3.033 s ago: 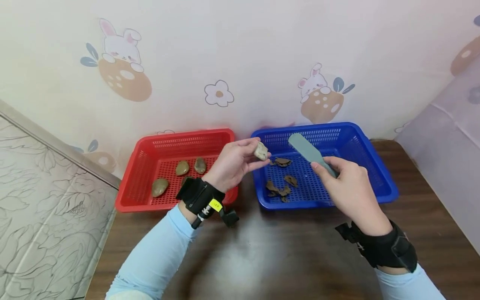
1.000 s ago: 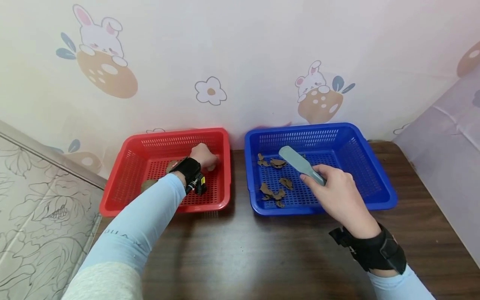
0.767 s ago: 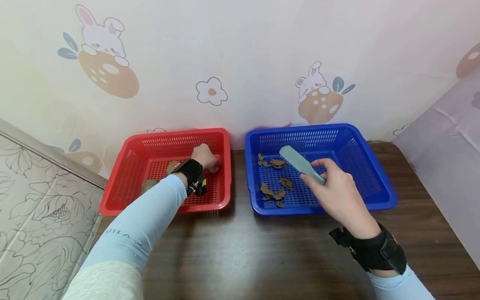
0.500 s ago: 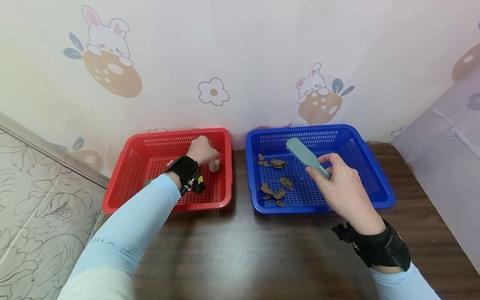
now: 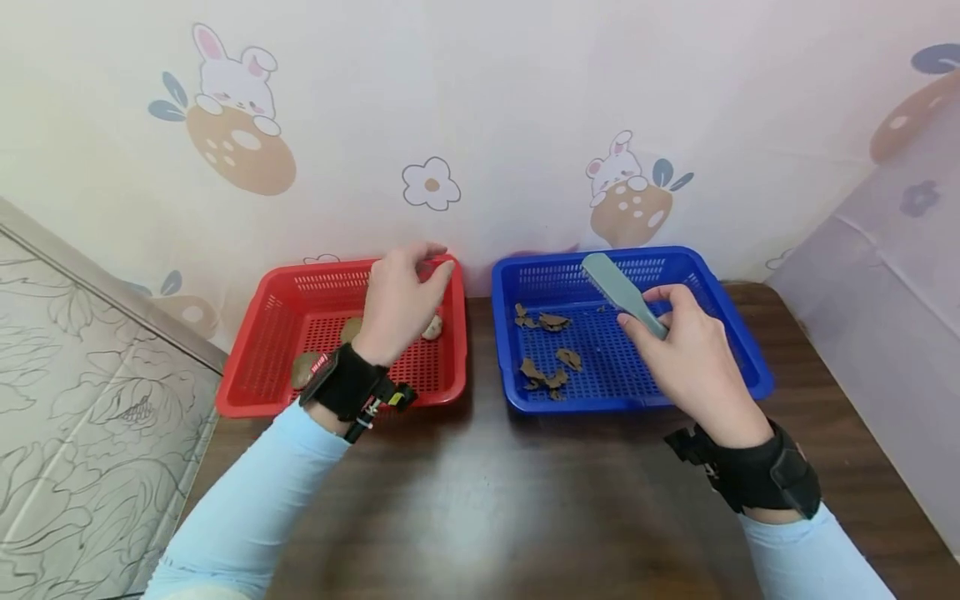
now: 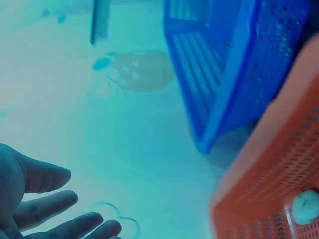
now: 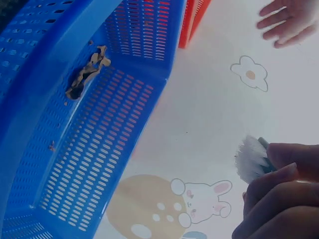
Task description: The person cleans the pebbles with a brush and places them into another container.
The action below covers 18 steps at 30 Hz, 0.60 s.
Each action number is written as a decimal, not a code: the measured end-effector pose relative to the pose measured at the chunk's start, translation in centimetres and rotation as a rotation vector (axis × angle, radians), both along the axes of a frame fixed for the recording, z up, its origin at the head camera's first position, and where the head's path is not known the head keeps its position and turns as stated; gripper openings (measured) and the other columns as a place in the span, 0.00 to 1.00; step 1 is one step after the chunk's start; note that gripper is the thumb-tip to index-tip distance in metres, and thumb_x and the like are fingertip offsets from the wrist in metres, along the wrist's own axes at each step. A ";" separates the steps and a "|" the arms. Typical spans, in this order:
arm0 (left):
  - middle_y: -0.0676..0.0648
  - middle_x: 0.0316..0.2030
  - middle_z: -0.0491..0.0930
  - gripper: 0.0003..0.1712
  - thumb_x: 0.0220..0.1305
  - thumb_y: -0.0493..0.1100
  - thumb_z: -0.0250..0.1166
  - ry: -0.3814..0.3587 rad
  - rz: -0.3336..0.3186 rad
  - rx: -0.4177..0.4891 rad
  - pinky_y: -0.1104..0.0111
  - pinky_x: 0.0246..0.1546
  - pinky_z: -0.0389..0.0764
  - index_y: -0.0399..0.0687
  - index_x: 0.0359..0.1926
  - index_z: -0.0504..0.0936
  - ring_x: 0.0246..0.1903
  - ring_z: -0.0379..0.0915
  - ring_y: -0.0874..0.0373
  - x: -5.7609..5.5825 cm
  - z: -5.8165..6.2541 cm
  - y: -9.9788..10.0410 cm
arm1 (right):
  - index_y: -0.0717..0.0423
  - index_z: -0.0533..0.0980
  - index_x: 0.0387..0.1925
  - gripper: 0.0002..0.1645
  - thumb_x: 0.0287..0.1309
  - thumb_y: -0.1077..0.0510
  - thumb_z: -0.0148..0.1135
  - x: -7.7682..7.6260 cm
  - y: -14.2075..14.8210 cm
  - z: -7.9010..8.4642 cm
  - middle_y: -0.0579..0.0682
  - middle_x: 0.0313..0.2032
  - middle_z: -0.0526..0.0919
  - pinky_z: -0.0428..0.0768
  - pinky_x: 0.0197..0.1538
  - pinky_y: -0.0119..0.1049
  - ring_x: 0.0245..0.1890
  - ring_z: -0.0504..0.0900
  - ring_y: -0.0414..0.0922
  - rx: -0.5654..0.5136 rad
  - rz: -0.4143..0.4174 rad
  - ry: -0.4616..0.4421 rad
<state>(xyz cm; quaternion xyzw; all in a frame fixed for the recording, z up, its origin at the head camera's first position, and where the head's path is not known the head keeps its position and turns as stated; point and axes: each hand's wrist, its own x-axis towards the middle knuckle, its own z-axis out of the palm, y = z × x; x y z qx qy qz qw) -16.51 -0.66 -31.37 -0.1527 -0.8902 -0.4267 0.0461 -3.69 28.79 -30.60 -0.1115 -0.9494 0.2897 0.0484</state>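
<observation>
My left hand point(image 5: 401, 302) hovers over the back right part of the red basket point(image 5: 247, 367), thumb and fingers spread, holding nothing. Below it on the basket floor lies a pale, lumpy stone point(image 5: 432, 327), also visible in the left wrist view as a whitish stone point(image 6: 306, 207). Brown-green stones, one at the left point(image 5: 303, 368) and one nearer the middle point(image 5: 351, 329), lie partly behind my wrist. In my right hand point(image 5: 693, 354) is a brush point(image 5: 618, 287) with a grey-green back, gripped by its handle above the blue basket point(image 5: 622, 367). Its white bristles point(image 7: 250, 160) show in the right wrist view.
Several brown, curled flakes point(image 5: 555, 322) lie in the left half of the blue basket. Both perforated baskets stand side by side on a dark wooden table point(image 5: 480, 500), a narrow gap between them. Right behind rises a wall point(image 5: 510, 100) with rabbit prints.
Three seconds ago my left hand held the pale stone beside the blue basket. It reached into the red basket, let the stone go and has risen. My right hand keeps the brush.
</observation>
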 end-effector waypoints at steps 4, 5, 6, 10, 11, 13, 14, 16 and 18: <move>0.51 0.42 0.83 0.19 0.65 0.52 0.58 0.105 -0.019 -0.005 0.67 0.33 0.83 0.57 0.56 0.77 0.29 0.81 0.61 1.9 0.2 0.5 | 0.56 0.61 0.58 0.39 0.60 0.31 0.47 0.0 0.2 0.5 0.57 0.30 0.76 0.68 0.13 0.34 0.18 0.72 0.47 0.003 0.017 -0.018; 0.51 0.45 0.83 0.19 0.65 0.52 0.58 0.159 -0.018 -0.029 0.67 0.40 0.83 0.56 0.56 0.77 0.36 0.82 0.61 2.2 0.1 0.6 | 0.57 0.62 0.58 0.39 0.60 0.31 0.47 0.0 0.3 0.6 0.57 0.29 0.76 0.67 0.13 0.34 0.18 0.72 0.47 0.005 0.022 -0.026; 0.52 0.50 0.81 0.20 0.64 0.51 0.59 0.212 -0.019 -0.054 0.67 0.46 0.81 0.55 0.56 0.78 0.43 0.80 0.61 2.6 -0.1 0.8 | 0.57 0.62 0.57 0.39 0.60 0.31 0.47 0.0 0.5 0.6 0.57 0.30 0.75 0.67 0.14 0.34 0.19 0.72 0.47 0.005 0.024 -0.039; 0.48 0.57 0.76 0.21 0.64 0.50 0.60 0.320 -0.088 -0.104 0.62 0.59 0.73 0.51 0.56 0.77 0.60 0.70 0.57 4.1 -1.5 1.5 | 0.58 0.63 0.57 0.39 0.61 0.30 0.43 -0.2 1.2 0.4 0.57 0.32 0.74 0.64 0.16 0.35 0.21 0.70 0.47 0.020 0.036 -0.093; 0.47 0.58 0.75 0.21 0.64 0.50 0.59 0.333 -0.107 -0.120 0.62 0.61 0.71 0.50 0.57 0.77 0.61 0.68 0.56 4.5 -1.8 1.7 | 0.59 0.63 0.56 0.39 0.62 0.30 0.42 -0.2 1.3 0.2 0.57 0.33 0.73 0.63 0.16 0.35 0.20 0.69 0.47 0.026 0.039 -0.103; 0.45 0.59 0.74 0.22 0.64 0.50 0.60 0.330 -0.140 -0.144 0.60 0.62 0.70 0.49 0.56 0.77 0.63 0.66 0.55 5.1 -2.5 2.0 | 0.60 0.64 0.55 0.39 0.63 0.30 0.41 -0.4 1.7 -0.1 0.57 0.33 0.72 0.62 0.16 0.35 0.20 0.68 0.47 0.035 0.050 -0.120; 0.45 0.59 0.74 0.22 0.64 0.50 0.60 0.321 -0.150 -0.153 0.59 0.62 0.70 0.48 0.56 0.78 0.63 0.66 0.54 5.4 -2.7 2.2 | 0.61 0.64 0.54 0.39 0.63 0.30 0.40 -0.5 1.9 -0.3 0.57 0.31 0.71 0.61 0.16 0.35 0.20 0.67 0.47 0.040 0.054 -0.131; 0.45 0.58 0.76 0.21 0.64 0.51 0.60 0.298 -0.157 -0.169 0.59 0.61 0.71 0.49 0.55 0.78 0.62 0.68 0.54 5.7 -3.1 2.3 | 0.61 0.65 0.53 0.38 0.64 0.31 0.39 -0.8 2.4 -0.7 0.55 0.28 0.69 0.61 0.16 0.34 0.18 0.66 0.46 0.045 0.061 -0.148; 0.45 0.56 0.77 0.20 0.63 0.50 0.61 0.280 -0.159 -0.177 0.58 0.59 0.73 0.49 0.53 0.79 0.60 0.71 0.54 5.8 -3.2 2.4 | 0.62 0.66 0.50 0.36 0.66 0.33 0.38 -1.1 2.8 -0.9 0.53 0.25 0.67 0.62 0.16 0.35 0.18 0.66 0.46 0.048 0.066 -0.165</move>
